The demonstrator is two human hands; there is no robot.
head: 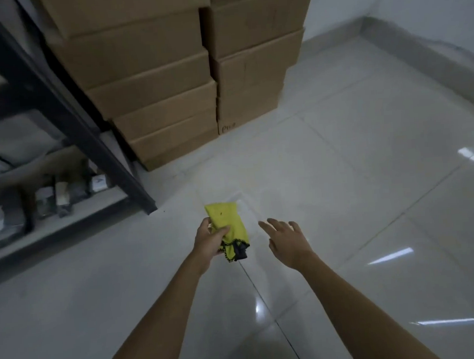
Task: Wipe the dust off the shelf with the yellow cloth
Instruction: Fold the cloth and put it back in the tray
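Note:
A folded yellow cloth (227,222) with dark stitched edging is held above the floor in my left hand (209,237), thumb and fingers pinching its lower part. My right hand (286,239) hovers just to the right of the cloth, fingers spread, holding nothing. The black metal shelf (66,118) stands at the left, its slanted post reaching the floor ahead of my left hand. Its low boards carry grey packets.
Stacked cardboard boxes (167,80) rise behind the shelf, straight ahead. A clear plastic sheet or bag (246,204) lies on the glossy white tiled floor (370,170) under the cloth. A white wall with a skirting runs along the right.

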